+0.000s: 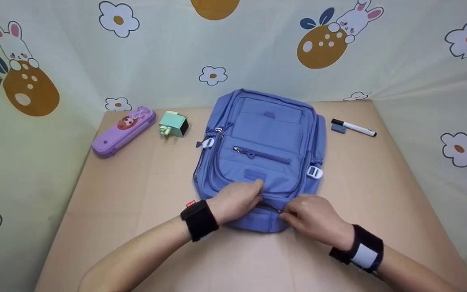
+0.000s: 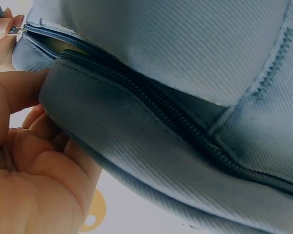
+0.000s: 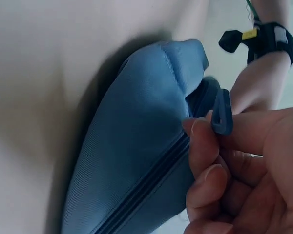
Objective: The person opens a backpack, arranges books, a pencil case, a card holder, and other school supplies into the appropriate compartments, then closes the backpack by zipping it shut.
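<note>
The bag (image 1: 272, 134) lies on the table (image 1: 379, 194), its near end between the left hand (image 1: 235, 202) and the right hand (image 1: 318, 219), with the zip (image 1: 268, 208) there partly open. We judge snagging the chief risk: the cloth (image 2: 88, 107) beside the teeth (image 2: 158, 109) is slack, and a fold drawn into the slider (image 1: 281, 211) could jam it. A hard pull against a weak hold could skid the bag; a slanting pull could free the tab (image 3: 228, 112) from the fingertips. As to grip, we see the left hand pinching the cloth's edge beside the gap, thumb and fingers closed to about the thickness of the fabric. The right hand pinches the tab close to the slider, the other fingers curled and part of the tab projecting; how firmly either hand presses, we cannot tell.
</note>
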A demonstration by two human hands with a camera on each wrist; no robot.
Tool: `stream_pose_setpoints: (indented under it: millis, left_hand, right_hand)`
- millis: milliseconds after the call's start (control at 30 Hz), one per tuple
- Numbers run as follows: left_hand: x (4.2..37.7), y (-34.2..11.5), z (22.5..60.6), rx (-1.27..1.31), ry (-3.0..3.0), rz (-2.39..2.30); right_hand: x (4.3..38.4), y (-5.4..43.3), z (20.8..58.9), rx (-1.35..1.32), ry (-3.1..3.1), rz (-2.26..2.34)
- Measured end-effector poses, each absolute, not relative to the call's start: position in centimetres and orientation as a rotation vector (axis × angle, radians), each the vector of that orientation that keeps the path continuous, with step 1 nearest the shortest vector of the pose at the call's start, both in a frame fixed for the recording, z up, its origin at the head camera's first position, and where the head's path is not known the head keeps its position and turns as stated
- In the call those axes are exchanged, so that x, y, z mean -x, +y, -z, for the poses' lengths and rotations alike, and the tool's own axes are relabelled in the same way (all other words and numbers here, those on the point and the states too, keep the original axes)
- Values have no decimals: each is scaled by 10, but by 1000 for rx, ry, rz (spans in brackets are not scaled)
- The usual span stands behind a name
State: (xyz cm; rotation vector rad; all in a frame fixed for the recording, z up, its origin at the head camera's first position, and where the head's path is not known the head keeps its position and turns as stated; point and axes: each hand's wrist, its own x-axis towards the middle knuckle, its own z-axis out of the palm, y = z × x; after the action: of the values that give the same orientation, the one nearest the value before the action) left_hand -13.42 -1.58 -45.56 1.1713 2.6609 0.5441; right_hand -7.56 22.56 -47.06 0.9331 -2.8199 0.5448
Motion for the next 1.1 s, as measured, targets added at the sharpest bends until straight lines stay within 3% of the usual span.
stream_pose_setpoints:
  millis: [600, 867, 1100]
  left_hand:
    - [132, -49, 450, -1351, 2676, -461]
    - [142, -85, 456, -1463, 2651, -453]
    - [151, -89, 467, -1447, 2631, -527]
  right_hand:
    - [78, 222, 472, -923, -2830, -526]
    - [78, 222, 473, -933, -2788, -515]
    - [76, 220, 472, -911, -2806, -532]
